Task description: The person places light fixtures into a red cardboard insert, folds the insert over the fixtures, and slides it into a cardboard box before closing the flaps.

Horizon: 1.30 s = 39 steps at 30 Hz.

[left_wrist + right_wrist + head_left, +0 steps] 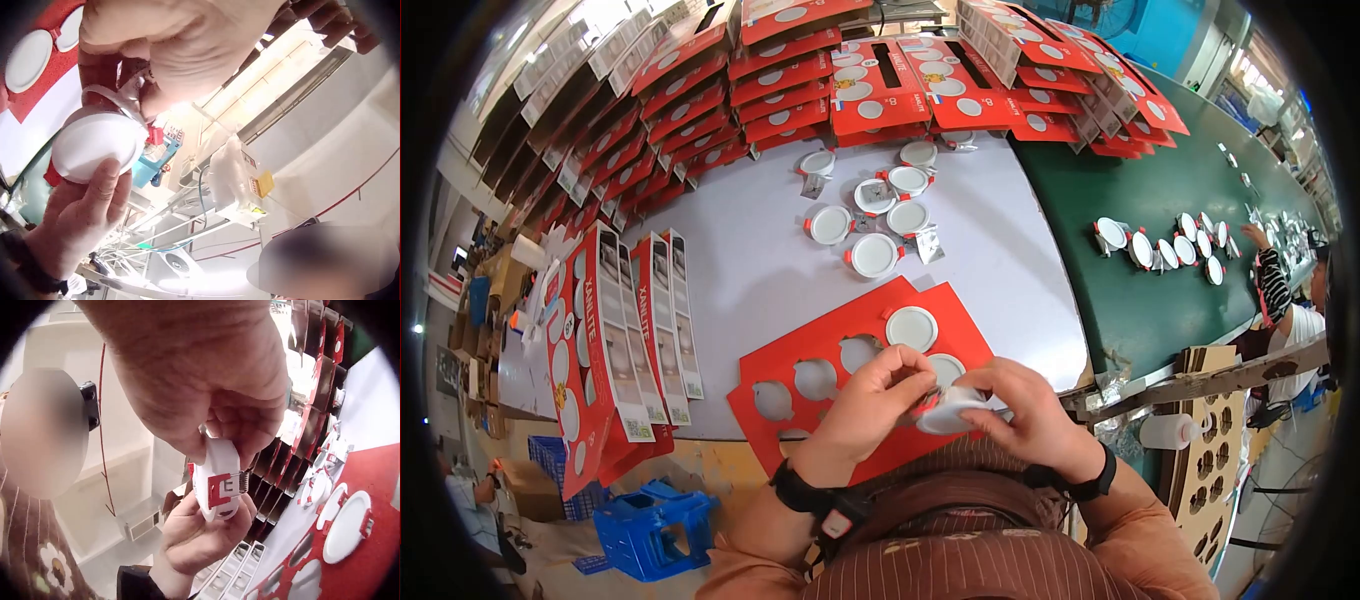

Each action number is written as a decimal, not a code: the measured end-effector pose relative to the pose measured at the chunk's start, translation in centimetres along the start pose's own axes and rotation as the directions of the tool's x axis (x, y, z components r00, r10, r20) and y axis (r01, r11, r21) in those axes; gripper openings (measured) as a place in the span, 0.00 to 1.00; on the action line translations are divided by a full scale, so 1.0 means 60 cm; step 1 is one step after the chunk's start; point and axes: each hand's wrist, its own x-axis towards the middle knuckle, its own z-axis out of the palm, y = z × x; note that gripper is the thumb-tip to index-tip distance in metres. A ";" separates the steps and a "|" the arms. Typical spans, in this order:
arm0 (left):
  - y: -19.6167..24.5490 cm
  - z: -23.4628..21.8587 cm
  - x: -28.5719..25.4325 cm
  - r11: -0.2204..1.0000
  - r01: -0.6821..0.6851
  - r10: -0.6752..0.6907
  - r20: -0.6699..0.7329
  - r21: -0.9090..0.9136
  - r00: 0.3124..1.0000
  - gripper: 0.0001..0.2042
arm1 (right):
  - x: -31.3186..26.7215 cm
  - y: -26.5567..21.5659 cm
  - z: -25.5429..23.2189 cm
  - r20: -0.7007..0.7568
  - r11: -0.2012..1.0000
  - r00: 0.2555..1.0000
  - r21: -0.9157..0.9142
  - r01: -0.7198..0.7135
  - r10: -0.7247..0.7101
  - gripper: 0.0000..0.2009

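Observation:
Both hands hold one white round downlight (948, 414) with red side clips, low over a red card sheet (840, 324). The left hand (862, 410) pinches at the clip side of the lamp with bent fingers. My right hand (1032, 418) grips the rim, its thumb on the white face in the left wrist view. A coiled metal spring (243, 483) shows beside a red clip (218, 490) in the right wrist view. Two white downlights, one at the top right (911, 328) and one below it (946, 367), sit on the sheet; round cut-outs (815, 379) lie to their left.
Several loose downlights (873, 255) lie on the white table (740, 230) ahead. Red printed cartons (880, 95) are stacked along the back, others (590, 340) stand at left. More lamps rest on the green table (1050, 210), where another person (1280, 290) works. A blue stool (650, 535) stands lower left.

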 end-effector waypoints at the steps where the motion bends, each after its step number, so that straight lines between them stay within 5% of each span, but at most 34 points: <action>1: -0.011 0.009 0.002 0.958 -0.156 0.184 -0.097 0.242 0.978 0.06 | 0.001 -0.005 0.003 0.001 0.999 0.999 -0.033 0.033 -0.033 0.15; 2: -0.017 0.014 0.004 0.835 -0.268 0.377 -0.144 0.481 0.915 0.08 | 0.000 -0.008 0.004 0.002 0.996 0.998 -0.065 0.065 -0.065 0.15; 3: -0.010 0.011 0.000 0.835 -0.268 0.376 -0.143 0.481 0.915 0.08 | -0.001 -0.008 0.002 -0.009 0.997 0.999 -0.056 0.043 -0.044 0.16; 5: 0.021 0.001 -0.015 0.462 -0.484 0.717 0.009 0.743 0.697 0.13 | -0.002 -0.006 -0.005 -0.014 0.997 0.999 -0.065 0.043 -0.044 0.15; 6: 0.031 0.005 -0.022 0.464 -0.484 0.714 0.010 0.742 0.700 0.13 | -0.004 -0.006 -0.008 -0.010 0.996 0.999 -0.073 0.043 -0.044 0.15; 8: 0.045 0.012 -0.035 0.588 -0.622 0.541 0.320 0.517 0.778 0.18 | -0.006 -0.012 -0.010 0.004 0.999 0.999 -0.010 0.031 -0.031 0.15; 9: 0.029 0.013 -0.024 0.453 -0.684 0.564 0.410 0.572 0.717 0.21 | -0.004 -0.015 -0.009 0.017 0.998 1.000 0.055 0.025 -0.026 0.15; 15: -0.020 0.025 -0.025 0.443 -0.657 0.684 0.244 0.610 0.687 0.24 | -0.009 -0.015 0.004 0.049 0.958 0.995 0.271 -0.096 0.086 0.14; 23: -0.049 0.014 -0.011 0.459 -0.656 0.716 0.189 0.599 0.672 0.23 | -0.012 -0.005 0.012 0.085 0.943 0.970 0.229 -0.242 0.228 0.12; 25: -0.061 -0.007 -0.013 0.528 -0.474 0.619 0.063 0.704 0.783 0.25 | -0.009 0.007 0.011 0.108 0.926 0.950 0.214 -0.311 0.294 0.12; 26: -0.069 -0.027 -0.015 0.529 -0.475 0.621 0.061 0.703 0.782 0.25 | -0.007 0.017 0.010 0.060 0.937 0.946 0.125 -0.325 0.320 0.11; 27: -0.077 -0.053 -0.018 0.762 -0.251 0.453 -0.214 0.596 0.866 0.27 | -0.004 0.023 0.007 0.009 0.940 0.940 0.035 -0.340 0.340 0.11; 28: -0.084 -0.075 -0.019 0.916 -0.017 0.210 -0.444 0.402 0.871 0.29 | 0.000 0.025 0.003 0.008 0.940 0.940 0.034 -0.340 0.340 0.11; 29: -0.090 -0.091 -0.016 0.917 -0.017 0.210 -0.446 0.399 0.870 0.29 | 0.005 0.026 0.001 0.028 0.929 0.929 -0.035 -0.368 0.369 0.11; 31: -0.083 -0.112 -0.011 0.996 0.032 -0.074 -0.640 -0.078 0.765 0.20 | 0.019 0.031 0.001 0.057 0.912 0.914 -0.106 -0.395 0.402 0.11; 35: -0.050 -0.121 0.004 0.997 0.015 -0.056 -0.646 -0.070 0.761 0.18 | 0.049 0.051 0.014 0.118 0.918 0.911 -0.035 -0.394 0.396 0.12; 39: -0.038 -0.148 -0.009 0.981 0.196 -0.136 -0.692 0.009 0.709 0.21 | 0.076 0.056 0.021 0.146 0.908 0.901 0.036 -0.417 0.408 0.12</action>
